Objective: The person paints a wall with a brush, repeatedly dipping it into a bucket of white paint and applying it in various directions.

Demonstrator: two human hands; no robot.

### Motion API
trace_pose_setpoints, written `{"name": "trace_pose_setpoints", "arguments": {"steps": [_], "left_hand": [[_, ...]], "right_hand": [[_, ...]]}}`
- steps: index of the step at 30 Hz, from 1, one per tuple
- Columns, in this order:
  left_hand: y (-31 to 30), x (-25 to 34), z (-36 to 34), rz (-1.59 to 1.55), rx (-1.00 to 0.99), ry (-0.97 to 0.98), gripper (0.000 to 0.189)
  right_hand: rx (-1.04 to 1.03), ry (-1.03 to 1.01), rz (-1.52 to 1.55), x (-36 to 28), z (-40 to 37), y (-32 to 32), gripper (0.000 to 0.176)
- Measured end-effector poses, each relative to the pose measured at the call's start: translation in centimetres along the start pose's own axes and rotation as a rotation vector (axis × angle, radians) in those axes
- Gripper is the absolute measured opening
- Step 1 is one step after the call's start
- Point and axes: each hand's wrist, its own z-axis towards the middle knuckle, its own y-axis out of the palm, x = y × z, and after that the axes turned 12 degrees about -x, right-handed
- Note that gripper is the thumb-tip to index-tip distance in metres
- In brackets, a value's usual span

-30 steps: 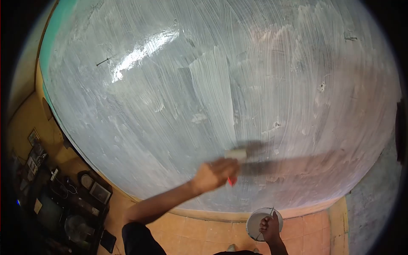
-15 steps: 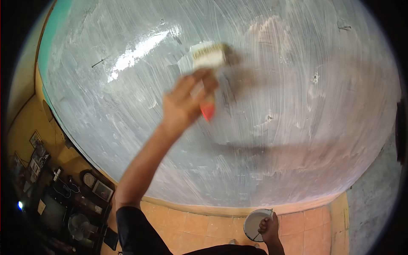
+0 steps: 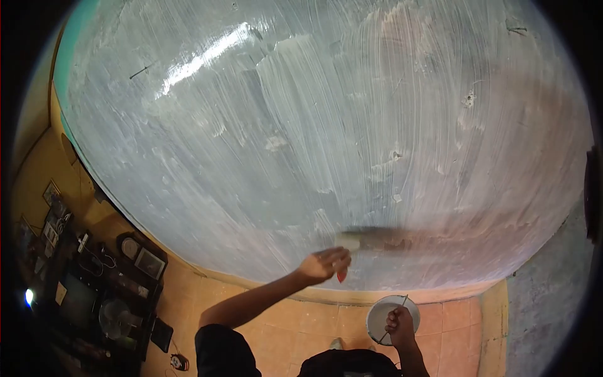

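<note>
My left hand is closed around a wide paintbrush, its pale bristles against the lower part of the wall. The tip of the brush's red handle shows below my fingers. Whitish, streaky strokes cover the grey wall. Down at the right, my right hand grips the thin handle of a paint bucket, which hangs above the floor with pale liquid inside. My fingers hide part of the bucket's opening.
Orange floor tiles run along the base of the wall. Nails stick out of the wall at upper left and upper right. At left stand dark shelves with a fan, picture frames and cables.
My left hand has swept the paintbrush down from the upper middle of the wall to near its base. The bucket in my right hand has shifted slightly up in view.
</note>
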Motion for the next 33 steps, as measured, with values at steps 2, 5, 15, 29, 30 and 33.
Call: {"name": "trace_pose_setpoints", "arguments": {"steps": [2,5,15,29,30,33], "left_hand": [[-5.4,-1.4,2.3,-0.089,0.005,-0.137,0.033],[-15.4,-3.3,6.8,0.036,0.109,-0.174,0.035],[-30.1,-8.3,15.2,0.420,0.708,-0.035,0.033],[6.9,3.4,-1.9,0.223,0.197,-0.192,0.033],[8.7,4.8,-3.0,0.157,0.149,-0.223,0.033],[11.6,7.1,-4.2,0.009,0.072,-0.265,0.037]], "right_hand": [[0.001,0.011,-0.016,-0.2,0.1,-0.5,0.017],[-0.009,-0.002,-0.015,-0.4,-0.2,-0.3,0.017],[-0.060,0.042,-0.007,-0.1,-0.6,0.6,0.018],[-0.071,0.130,-0.024,-0.4,-1.2,0.3,0.017],[-0.066,0.126,-0.036,-0.5,-1.1,0.1,0.017],[-0.051,0.110,-0.047,-1.1,-1.3,0.2,0.017]]}}
